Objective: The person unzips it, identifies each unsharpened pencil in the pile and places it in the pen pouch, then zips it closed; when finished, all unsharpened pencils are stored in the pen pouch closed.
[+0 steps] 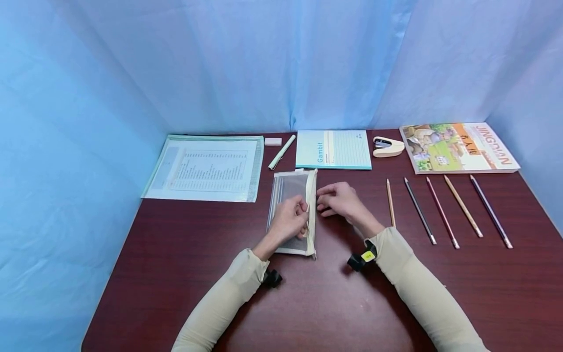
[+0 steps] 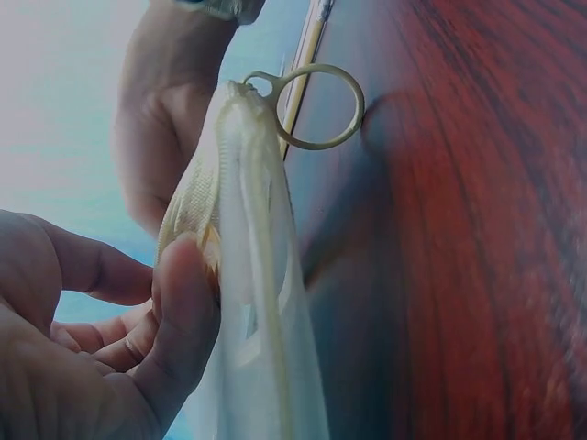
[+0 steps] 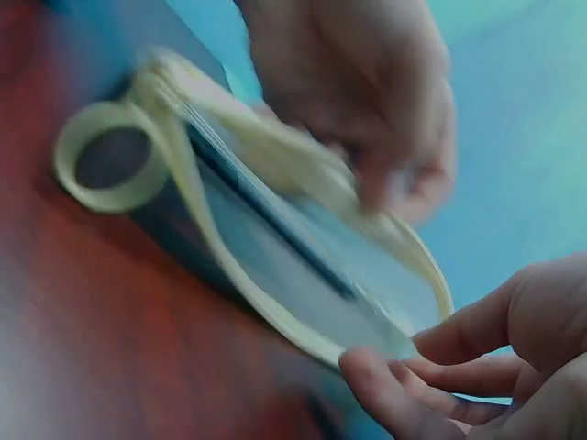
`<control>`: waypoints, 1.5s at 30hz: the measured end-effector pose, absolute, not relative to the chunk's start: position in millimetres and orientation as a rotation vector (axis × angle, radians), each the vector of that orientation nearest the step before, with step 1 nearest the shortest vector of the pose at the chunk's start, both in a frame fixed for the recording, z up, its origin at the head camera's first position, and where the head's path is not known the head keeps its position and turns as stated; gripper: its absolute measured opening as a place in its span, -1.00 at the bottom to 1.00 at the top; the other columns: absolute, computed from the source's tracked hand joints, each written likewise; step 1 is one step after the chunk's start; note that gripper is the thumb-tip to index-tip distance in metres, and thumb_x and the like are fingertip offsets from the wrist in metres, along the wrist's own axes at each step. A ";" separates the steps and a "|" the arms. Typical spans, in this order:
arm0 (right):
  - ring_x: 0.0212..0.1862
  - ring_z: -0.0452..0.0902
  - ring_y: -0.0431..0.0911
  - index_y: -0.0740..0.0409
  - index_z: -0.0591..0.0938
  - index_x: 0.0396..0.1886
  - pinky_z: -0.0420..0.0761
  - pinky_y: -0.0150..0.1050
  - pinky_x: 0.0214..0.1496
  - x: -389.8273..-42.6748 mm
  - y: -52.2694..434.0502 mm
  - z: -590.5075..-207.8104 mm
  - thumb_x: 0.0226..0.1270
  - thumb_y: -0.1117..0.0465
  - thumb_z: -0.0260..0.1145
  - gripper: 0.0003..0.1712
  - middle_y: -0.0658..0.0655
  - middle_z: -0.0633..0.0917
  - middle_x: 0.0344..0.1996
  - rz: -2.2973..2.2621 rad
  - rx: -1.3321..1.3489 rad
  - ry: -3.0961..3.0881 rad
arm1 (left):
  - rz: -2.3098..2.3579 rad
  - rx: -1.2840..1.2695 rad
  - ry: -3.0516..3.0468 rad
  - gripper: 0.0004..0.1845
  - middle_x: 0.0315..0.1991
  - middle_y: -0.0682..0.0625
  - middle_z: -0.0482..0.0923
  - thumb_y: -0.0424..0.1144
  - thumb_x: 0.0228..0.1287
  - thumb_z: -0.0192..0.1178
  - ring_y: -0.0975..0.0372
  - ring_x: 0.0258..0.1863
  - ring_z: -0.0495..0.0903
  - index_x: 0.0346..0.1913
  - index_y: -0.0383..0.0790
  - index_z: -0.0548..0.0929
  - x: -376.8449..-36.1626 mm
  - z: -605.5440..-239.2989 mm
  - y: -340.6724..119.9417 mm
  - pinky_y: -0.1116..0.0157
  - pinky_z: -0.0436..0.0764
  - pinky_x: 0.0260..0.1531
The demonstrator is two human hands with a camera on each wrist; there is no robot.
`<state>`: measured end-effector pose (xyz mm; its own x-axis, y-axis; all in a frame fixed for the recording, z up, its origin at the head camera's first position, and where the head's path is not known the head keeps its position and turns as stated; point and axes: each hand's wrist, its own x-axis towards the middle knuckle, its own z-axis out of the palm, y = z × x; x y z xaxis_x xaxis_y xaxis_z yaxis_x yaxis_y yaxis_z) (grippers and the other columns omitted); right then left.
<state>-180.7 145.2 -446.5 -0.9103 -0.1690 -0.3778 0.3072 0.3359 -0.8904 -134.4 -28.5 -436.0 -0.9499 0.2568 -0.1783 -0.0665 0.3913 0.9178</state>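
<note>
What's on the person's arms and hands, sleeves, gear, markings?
Both arms wear long beige sleeves down to the wrists. The left hand and right hand are bare: no gloves or rings visible. A small black device is strapped under the left wrist; a matching black unit at the right wrist carries a yellow label. No cables show.

Bare table (image 1: 316, 303) lies near; pencils (image 1: 442, 211) bar the right, notebook (image 1: 333, 149) behind.

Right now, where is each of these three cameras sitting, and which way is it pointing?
Head: worn on the head, looking down at the table; both sleeves, left hand and right hand at a mesh pouch.
Left wrist: close along the pouch's zipper edge; left thumb pinches it.
Right wrist: low, facing the pouch's open mouth; right fingertips near it.
Both wrist views share the ring pull.
</note>
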 end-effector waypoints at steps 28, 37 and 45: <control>-0.43 0.58 -0.08 0.22 0.78 -0.17 0.61 -0.31 -0.38 -234.5 141.8 -461.1 0.23 0.22 0.40 -0.78 0.25 0.76 -0.34 -1.308 -0.035 2.727 | 1.357 0.347 2.504 -0.91 -0.69 0.09 0.41 -0.47 0.23 0.05 0.36 -0.85 0.48 -0.40 -0.30 0.52 -129.2 -438.1 -27.5 0.39 0.60 -0.84; -0.25 0.65 0.09 0.11 0.78 -0.24 0.67 -0.09 -0.22 -224.1 151.2 -460.7 0.15 0.17 0.34 -0.78 0.22 0.78 -0.24 -1.071 0.010 2.932 | 1.230 0.445 2.637 -0.89 -0.67 0.12 0.42 -0.43 0.18 0.10 0.40 -0.74 0.42 -0.44 -0.21 0.58 -120.7 -426.8 -40.3 0.52 0.39 -0.72; -0.23 0.67 0.17 0.09 0.73 -0.34 0.69 0.04 -0.29 -211.1 165.0 -456.7 0.01 0.16 0.30 -0.80 0.21 0.78 -0.26 -0.862 0.069 3.044 | 1.148 0.501 2.680 -0.91 -0.64 0.15 0.41 -0.41 0.13 0.15 0.38 -0.62 0.36 -0.47 -0.18 0.58 -110.0 -423.4 -60.0 0.54 0.33 -0.62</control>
<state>-211.1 165.0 -456.7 -0.9988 0.0481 0.0101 0.0357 0.8506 -0.5246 -110.0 -60.0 -423.4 -0.9264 0.3750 -0.0349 0.2335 0.6444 0.7281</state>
